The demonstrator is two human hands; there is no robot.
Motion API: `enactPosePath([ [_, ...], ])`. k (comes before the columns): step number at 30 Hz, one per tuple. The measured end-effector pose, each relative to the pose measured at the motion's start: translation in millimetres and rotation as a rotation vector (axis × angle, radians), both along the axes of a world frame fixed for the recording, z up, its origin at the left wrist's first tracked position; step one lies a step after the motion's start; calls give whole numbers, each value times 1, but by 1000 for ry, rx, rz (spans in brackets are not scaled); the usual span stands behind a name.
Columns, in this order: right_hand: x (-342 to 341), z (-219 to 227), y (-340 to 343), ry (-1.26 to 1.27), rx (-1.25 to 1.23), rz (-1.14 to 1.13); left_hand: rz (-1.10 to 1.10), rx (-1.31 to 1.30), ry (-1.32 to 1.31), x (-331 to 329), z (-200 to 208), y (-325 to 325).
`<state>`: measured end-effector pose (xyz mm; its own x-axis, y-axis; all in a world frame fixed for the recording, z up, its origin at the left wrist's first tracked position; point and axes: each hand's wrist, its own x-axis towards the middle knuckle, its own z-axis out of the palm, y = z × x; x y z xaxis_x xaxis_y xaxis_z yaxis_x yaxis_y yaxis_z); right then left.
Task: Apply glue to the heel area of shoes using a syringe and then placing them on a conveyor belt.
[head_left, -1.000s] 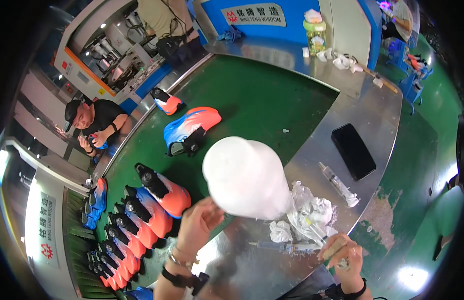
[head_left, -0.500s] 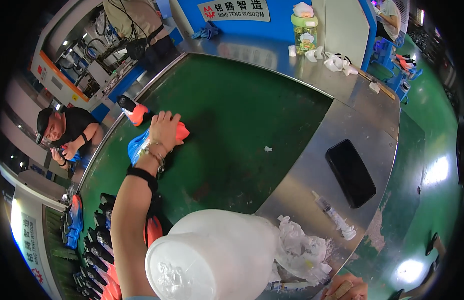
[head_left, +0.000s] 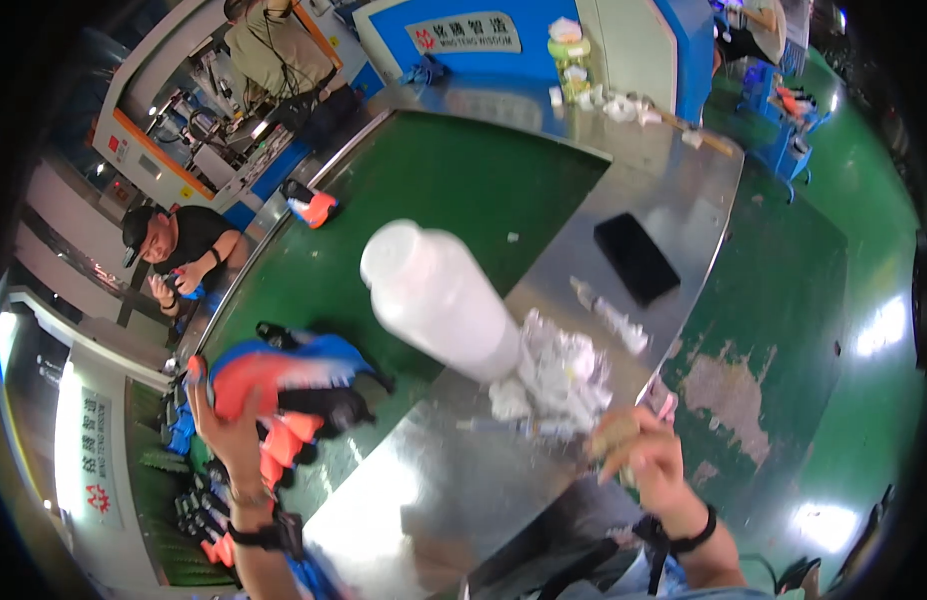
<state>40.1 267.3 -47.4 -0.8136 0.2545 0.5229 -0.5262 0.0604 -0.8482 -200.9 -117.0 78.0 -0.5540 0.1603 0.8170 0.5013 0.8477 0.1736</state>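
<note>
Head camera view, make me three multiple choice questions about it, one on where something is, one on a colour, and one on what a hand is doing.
1. Where does the black flat device lie?
A. on the metal worktop
B. on the green belt
C. on the floor

2. What colour is the shoe at the left hand?
A. all white
B. orange and blue with black
C. yellow

3. What is the state of the left hand?
A. flat on the worktop
B. empty, in the air
C. gripping the shoe, raised

Answers:
1. A, since the device rests on the bare steel right of the belt.
2. B, since the upper shows orange and blue with black parts.
3. C, since the fingers close around the shoe's end, above the belt.
</note>
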Motion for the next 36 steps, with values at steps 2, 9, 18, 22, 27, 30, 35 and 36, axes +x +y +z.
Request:
enactPosePath([
  [2, -8, -5, -10, 4, -17, 11, 132, 46, 11, 76, -6, -30],
  [9, 12, 5, -59, -142, 31, -142, -29, 160, -244, 238, -18, -48],
  [18, 35, 83, -151, 195, -512, 722, -530, 460, -189, 221, -29, -43],
  [22, 37, 107, -166, 239, -730, 898, -664, 423, -188, 209, -22, -31],
  [27, 36, 116, -173, 151, -887, 945, -761, 386, -200, 202, -18, -22],
  [30, 33, 116, -173, 111, -939, 942, -844, 348, -237, 197, -15, -17],
  [35, 32, 121, -158, -35, -769, 825, -888, 133, -211, 182, -11, -14],
  [36, 36, 120, -157, -32, -743, 758, -882, 141, -215, 179, -11, -14],
])
